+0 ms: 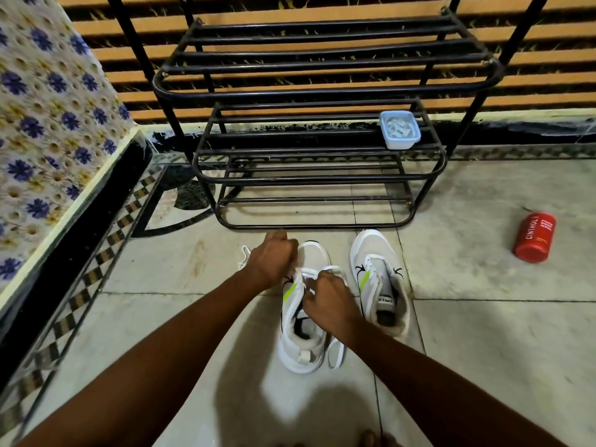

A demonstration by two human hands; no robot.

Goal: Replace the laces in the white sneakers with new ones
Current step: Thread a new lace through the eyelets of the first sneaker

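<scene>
Left hand (273, 258) and right hand (329, 300), fingers curled, apparently pinch the white lace (309, 271) over the left sneaker (301, 337); the right sneaker (380, 285) stands beside.

Two white mesh sneakers side by side on pale tiled floor (483, 333), left sneaker (301, 333), right sneaker (380, 285); black metal tube rack (319, 175) just behind. Small lidded plastic box (400, 130) on rack's middle shelf, right end. Red cylindrical can (535, 237) lies on floor well right of sneakers; flower-patterned cloth (48, 124) far left.
</scene>
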